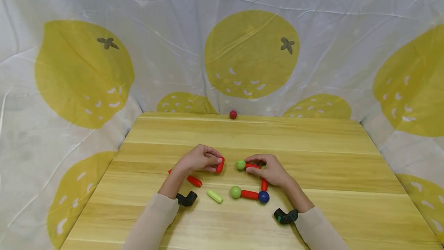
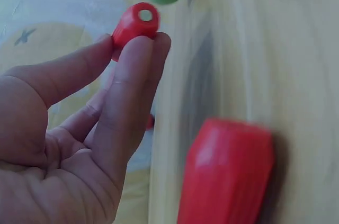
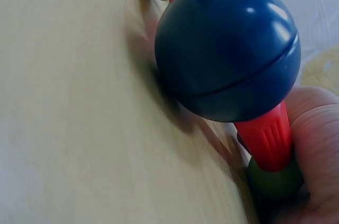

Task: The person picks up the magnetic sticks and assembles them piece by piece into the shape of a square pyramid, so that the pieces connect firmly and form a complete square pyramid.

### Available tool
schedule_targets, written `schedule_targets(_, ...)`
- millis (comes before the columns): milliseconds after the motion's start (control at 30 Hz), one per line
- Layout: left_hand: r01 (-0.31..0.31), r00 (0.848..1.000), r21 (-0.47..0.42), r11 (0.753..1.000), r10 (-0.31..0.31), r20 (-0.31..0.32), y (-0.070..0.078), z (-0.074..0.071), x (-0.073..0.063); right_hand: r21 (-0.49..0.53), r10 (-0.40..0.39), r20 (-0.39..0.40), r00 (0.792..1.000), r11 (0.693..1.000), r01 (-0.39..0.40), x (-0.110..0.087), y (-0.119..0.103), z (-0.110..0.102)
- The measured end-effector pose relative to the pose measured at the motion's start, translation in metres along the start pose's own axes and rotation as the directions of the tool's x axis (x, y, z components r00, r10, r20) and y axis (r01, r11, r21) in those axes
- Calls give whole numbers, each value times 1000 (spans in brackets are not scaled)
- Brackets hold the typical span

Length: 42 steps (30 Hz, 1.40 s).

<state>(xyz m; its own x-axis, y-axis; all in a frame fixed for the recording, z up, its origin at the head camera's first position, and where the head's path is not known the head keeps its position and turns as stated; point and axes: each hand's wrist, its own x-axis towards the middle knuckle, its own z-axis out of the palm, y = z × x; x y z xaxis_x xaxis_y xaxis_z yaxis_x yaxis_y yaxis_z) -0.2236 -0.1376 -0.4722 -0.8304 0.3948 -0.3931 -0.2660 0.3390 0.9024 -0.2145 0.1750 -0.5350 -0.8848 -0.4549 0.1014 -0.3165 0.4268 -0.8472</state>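
My left hand (image 1: 201, 159) pinches a short red rod (image 1: 220, 165) between thumb and fingertips, above the wooden table. A pale round spot shows in the end of this rod (image 2: 123, 29) in the left wrist view. My right hand (image 1: 272, 171) grips a joined U-shaped chain of balls and rods by its far red rod (image 1: 252, 166). One green ball (image 1: 240, 164) ends that side; the other green ball (image 3: 275, 181) is partly under the hand. Another red rod (image 1: 264, 185) leads to a blue ball (image 1: 263, 197), then a red rod (image 1: 249, 195) and a green ball (image 1: 235, 192).
A loose red rod (image 1: 194, 181) and a yellow-green rod (image 1: 214, 196) lie near my left forearm. Another red piece (image 1: 170, 171) is mostly hidden behind that arm. A red ball (image 1: 233, 114) sits at the table's far edge, against the lemon-print cloth (image 1: 166, 57).
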Motion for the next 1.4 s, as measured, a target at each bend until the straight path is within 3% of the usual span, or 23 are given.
schedule_targets(400,-14,997,-11,1000,15,82,-2,38,8,-1,3,-15,1000,1000,-3,2,-5,0)
schedule_targets(733,0,994,-65,998,7,109,-5,48,11,0,-7,3,1000,1000,7,4,-12,2)
schedule_targets(1000,-39,987,-66,997,49,151,-6,51,12,-24,-22,15,1000,999,22,4,-14,4)
schedule_targets(1200,-29,991,-70,997,38,126,-9,51,13,-123,-63,-104,993,991,50,-6,-23,2)
schedule_targets(1300,-22,993,-71,997,30,114,-10,51,13,-167,-99,-170,980,983,70,-20,-31,-1)
schedule_targets(1400,-25,993,-68,997,33,115,-10,51,12,-200,-120,-175,977,976,84,-39,-39,0)
